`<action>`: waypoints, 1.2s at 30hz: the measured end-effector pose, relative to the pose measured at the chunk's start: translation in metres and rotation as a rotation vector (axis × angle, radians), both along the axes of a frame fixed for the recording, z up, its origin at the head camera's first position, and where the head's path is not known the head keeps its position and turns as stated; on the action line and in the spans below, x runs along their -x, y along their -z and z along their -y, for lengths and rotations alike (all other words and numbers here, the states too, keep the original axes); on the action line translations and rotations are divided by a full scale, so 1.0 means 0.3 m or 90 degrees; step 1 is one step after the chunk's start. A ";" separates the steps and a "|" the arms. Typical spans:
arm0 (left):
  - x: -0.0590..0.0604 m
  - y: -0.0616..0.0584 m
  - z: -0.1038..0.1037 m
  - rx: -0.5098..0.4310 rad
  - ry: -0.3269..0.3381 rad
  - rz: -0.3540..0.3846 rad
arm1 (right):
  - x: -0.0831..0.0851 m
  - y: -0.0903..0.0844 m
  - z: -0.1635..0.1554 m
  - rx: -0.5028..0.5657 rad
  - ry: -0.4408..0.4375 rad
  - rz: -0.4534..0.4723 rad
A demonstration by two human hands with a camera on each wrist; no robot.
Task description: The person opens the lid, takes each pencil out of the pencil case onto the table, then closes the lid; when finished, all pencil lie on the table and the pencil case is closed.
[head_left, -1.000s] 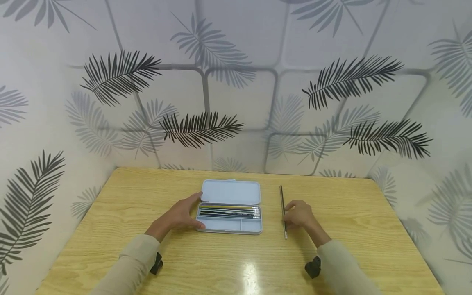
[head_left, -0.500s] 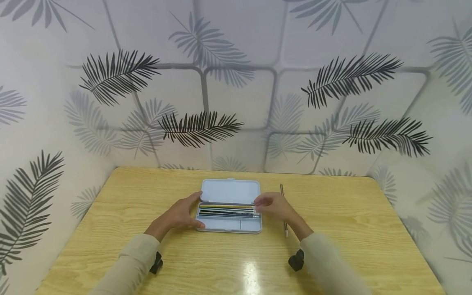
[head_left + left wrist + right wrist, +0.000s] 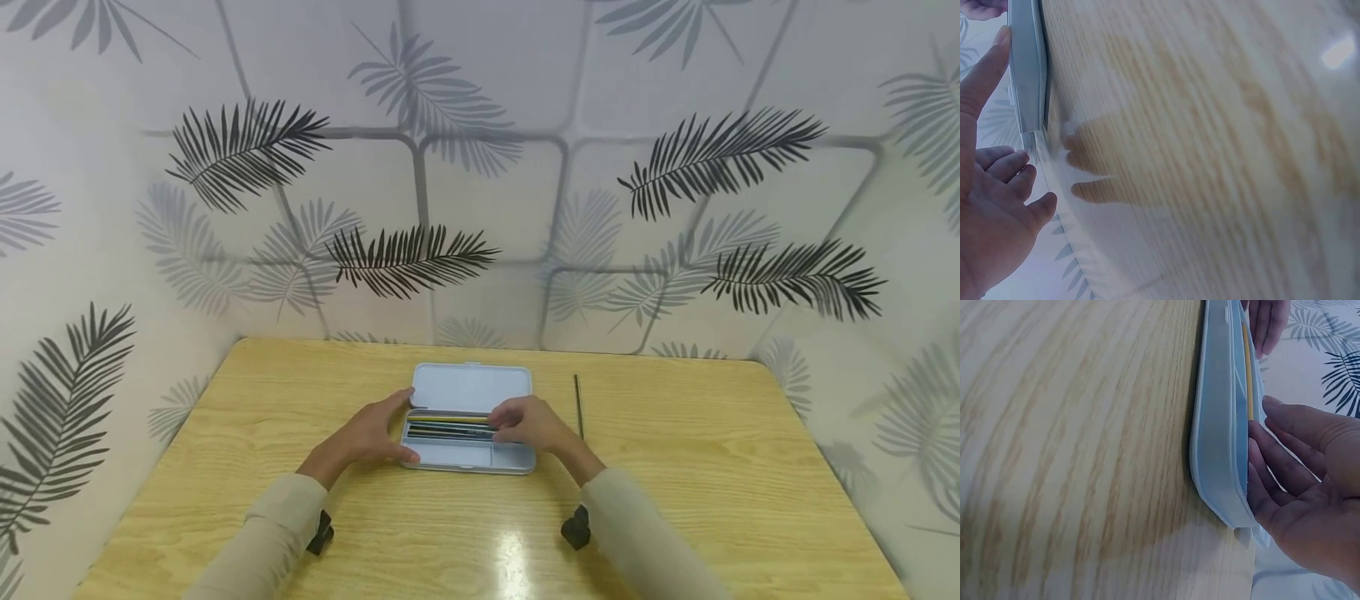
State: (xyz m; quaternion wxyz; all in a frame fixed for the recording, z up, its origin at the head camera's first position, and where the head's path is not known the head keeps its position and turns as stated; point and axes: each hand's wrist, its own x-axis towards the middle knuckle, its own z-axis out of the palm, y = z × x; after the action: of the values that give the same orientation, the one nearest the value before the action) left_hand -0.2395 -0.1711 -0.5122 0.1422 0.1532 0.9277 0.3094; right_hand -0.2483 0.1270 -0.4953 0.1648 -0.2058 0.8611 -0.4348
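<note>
A pale blue pencil case [image 3: 450, 454] lies on the table with its lid [image 3: 471, 387] folded back. Inside, a yellow pencil [image 3: 450, 419] and several dark pencils [image 3: 450, 432] lie side by side in the rear compartment. My left hand [image 3: 367, 433] holds the case at its left end, thumb on the front corner, forefinger at the lid's edge. My right hand [image 3: 528, 423] reaches into the right end, thumb and fingertips pinching the yellow pencil near its end; the right wrist view shows the yellow shaft [image 3: 1249, 375] running to them. The pencils' right ends are hidden by that hand.
One dark pencil [image 3: 579, 404] lies alone on the wooden table [image 3: 420, 533], right of the case, partly behind the right forearm. A patterned wall [image 3: 480, 308] rises along the table's far edge.
My right hand has let go of the dark pencil on the table to the right and moved left to the pencils in the case. The left hand stays at the case.
</note>
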 end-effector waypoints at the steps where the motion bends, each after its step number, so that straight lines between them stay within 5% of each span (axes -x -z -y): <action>1: 0.000 0.000 -0.001 0.000 0.002 0.000 | -0.002 -0.002 0.004 -0.001 0.003 0.004; 11: 0.004 0.000 -0.001 0.006 0.002 -0.002 | -0.002 0.007 0.028 -0.011 0.025 0.003; 36: -0.004 -0.009 -0.006 0.005 -0.005 -0.001 | 0.014 -0.017 -0.042 0.000 -0.050 -0.032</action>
State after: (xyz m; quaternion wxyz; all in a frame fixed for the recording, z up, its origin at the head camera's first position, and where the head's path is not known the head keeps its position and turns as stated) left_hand -0.2383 -0.1693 -0.5095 0.1411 0.1494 0.9296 0.3059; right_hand -0.2525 0.1395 -0.4903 0.1600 -0.2505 0.8560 -0.4229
